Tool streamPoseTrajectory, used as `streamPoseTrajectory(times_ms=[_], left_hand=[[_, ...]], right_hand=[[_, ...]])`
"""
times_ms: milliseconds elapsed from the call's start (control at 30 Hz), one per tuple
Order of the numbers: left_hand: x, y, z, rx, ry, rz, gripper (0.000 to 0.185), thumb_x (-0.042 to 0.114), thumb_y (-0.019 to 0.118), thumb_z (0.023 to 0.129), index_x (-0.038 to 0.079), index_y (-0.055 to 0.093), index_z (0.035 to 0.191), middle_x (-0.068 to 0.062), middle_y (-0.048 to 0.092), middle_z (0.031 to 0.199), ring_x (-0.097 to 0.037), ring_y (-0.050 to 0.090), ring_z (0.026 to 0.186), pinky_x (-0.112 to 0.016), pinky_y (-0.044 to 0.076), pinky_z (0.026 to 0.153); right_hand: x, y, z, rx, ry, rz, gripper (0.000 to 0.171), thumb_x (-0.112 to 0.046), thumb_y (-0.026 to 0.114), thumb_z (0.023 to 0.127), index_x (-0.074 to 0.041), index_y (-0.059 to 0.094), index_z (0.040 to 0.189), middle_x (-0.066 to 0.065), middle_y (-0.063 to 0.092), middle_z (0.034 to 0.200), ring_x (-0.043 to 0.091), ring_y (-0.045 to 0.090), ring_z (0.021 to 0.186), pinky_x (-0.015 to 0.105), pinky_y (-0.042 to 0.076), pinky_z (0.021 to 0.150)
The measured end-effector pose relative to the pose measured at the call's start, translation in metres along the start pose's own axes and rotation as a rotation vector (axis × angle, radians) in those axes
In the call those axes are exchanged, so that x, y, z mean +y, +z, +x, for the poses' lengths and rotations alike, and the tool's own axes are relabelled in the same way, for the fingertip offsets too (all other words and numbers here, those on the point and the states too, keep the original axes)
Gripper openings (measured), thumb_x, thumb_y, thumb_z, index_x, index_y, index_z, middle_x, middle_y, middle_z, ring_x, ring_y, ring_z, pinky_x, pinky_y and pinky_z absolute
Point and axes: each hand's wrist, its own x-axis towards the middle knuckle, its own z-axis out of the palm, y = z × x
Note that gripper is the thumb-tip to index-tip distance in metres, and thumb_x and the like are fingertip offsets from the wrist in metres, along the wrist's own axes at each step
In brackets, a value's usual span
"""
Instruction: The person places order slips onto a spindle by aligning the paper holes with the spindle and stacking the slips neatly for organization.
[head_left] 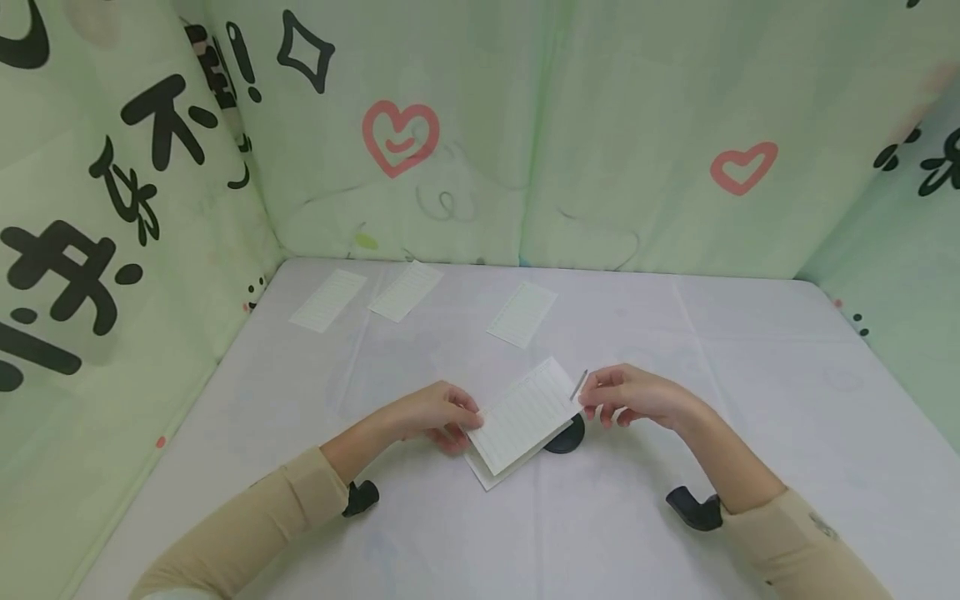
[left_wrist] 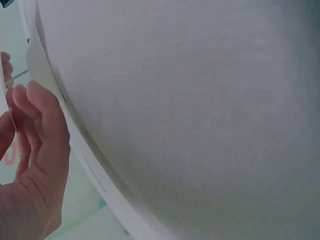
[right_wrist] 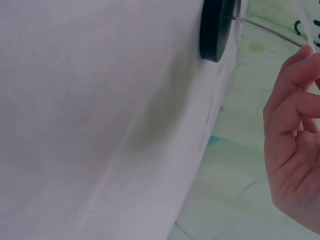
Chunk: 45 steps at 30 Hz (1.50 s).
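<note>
A spike file with a round black base [head_left: 567, 435] and a thin metal needle [head_left: 578, 386] stands on the table. White printed paper slips [head_left: 525, 417], at least two layers, are tilted over the base and hide part of it. My left hand [head_left: 442, 417] pinches the left edge of the upper slip between thumb and fingers. At the opposite corner, beside the needle, my right hand [head_left: 626, 396] pinches the slip with its fingertips. The right wrist view shows the needle [right_wrist: 270, 31] rising from the base towards those fingers. Whether it pierces the upper slip I cannot tell.
Three more printed slips lie apart towards the back of the white-covered table: one far left [head_left: 328, 300], one beside it [head_left: 406, 291], and one nearer the middle [head_left: 522, 313]. Pale green curtains [head_left: 480, 125] with drawings enclose the table at the back and sides.
</note>
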Motion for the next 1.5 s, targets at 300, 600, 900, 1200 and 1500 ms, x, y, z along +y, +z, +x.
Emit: streamPoseTrajectory(times_ms=[300,600,900,1200,1500], left_hand=[[-0.005,0.0,0.002,-0.004,-0.117,-0.001,0.013,0.009,0.062,0.085,-0.001,0.063,0.094,-0.01,0.064,0.068,-0.015,0.061,0.054,-0.028,0.053,0.054],[-0.009,-0.003,0.006,-0.048,-0.185,-0.009,0.014,0.01,0.06,0.086,0.0,0.064,0.095,-0.013,0.067,0.072,-0.015,0.062,0.053,-0.028,0.053,0.053],[-0.011,-0.001,0.009,-0.059,-0.215,-0.017,0.014,0.009,0.06,0.086,0.0,0.063,0.095,-0.017,0.068,0.076,-0.016,0.063,0.053,-0.032,0.054,0.057],[-0.011,-0.001,0.013,-0.056,-0.24,-0.011,0.013,0.01,0.06,0.086,0.0,0.063,0.093,-0.017,0.068,0.074,-0.017,0.064,0.054,-0.032,0.054,0.058],[-0.011,-0.001,0.012,-0.069,-0.229,0.002,0.012,0.01,0.059,0.087,0.0,0.063,0.092,-0.017,0.068,0.074,-0.017,0.064,0.053,-0.031,0.054,0.057]], right_hand=[[0.013,0.003,0.014,0.02,0.079,-0.135,0.024,-0.024,0.063,0.085,0.0,0.066,0.088,0.001,0.063,0.071,0.014,0.058,0.06,0.022,0.038,0.051],[0.019,0.007,0.022,0.052,0.119,-0.186,0.021,-0.024,0.066,0.081,-0.003,0.068,0.081,-0.001,0.062,0.064,0.011,0.056,0.055,0.02,0.034,0.048],[0.02,0.01,0.024,0.051,0.13,-0.198,0.017,-0.021,0.066,0.08,-0.005,0.068,0.076,-0.003,0.058,0.057,0.008,0.05,0.049,0.02,0.03,0.046],[0.02,0.013,0.026,0.052,0.14,-0.198,0.016,-0.02,0.066,0.079,-0.004,0.068,0.076,-0.004,0.056,0.053,0.007,0.05,0.046,0.019,0.03,0.045],[0.019,0.014,0.025,0.057,0.151,-0.201,0.016,-0.02,0.066,0.08,-0.004,0.068,0.077,-0.004,0.056,0.053,0.007,0.05,0.047,0.019,0.029,0.046]])
